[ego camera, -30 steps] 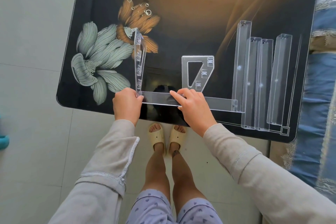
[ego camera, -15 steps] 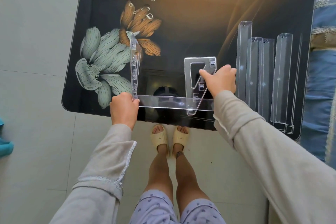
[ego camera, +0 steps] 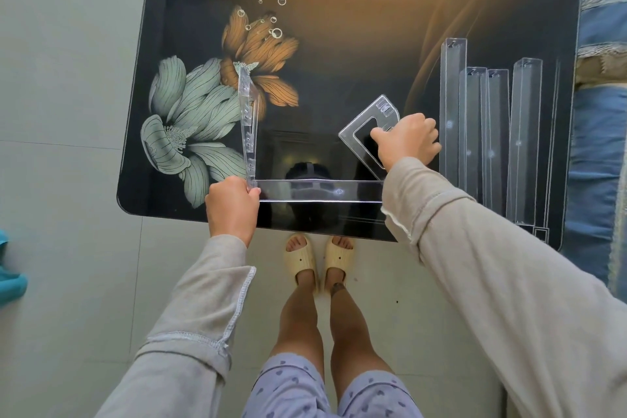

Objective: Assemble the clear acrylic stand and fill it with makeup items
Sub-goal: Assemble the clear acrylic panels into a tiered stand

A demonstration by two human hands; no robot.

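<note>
A clear acrylic side panel (ego camera: 248, 122) stands upright on the black glass table (ego camera: 356, 27), joined at its near end to a long clear shelf strip (ego camera: 319, 191) that lies along the front edge. My left hand (ego camera: 232, 205) grips that joined corner. My right hand (ego camera: 407, 141) grips the second side panel (ego camera: 359, 132), a clear piece with a triangular cut-out, tilted and lifted just beyond the strip's right end. Several more clear shelf strips (ego camera: 488, 136) lie side by side at the table's right.
The table top is glossy with a painted flower pattern (ego camera: 203, 105) at the left. A blue patterned fabric (ego camera: 600, 146) borders the table on the right. My feet in yellow slippers (ego camera: 319, 256) stand on the tiled floor below the front edge.
My right hand left the shelf strip, reached to the second side panel and now holds it turned and lifted. My left hand kept its hold on the joined corner.
</note>
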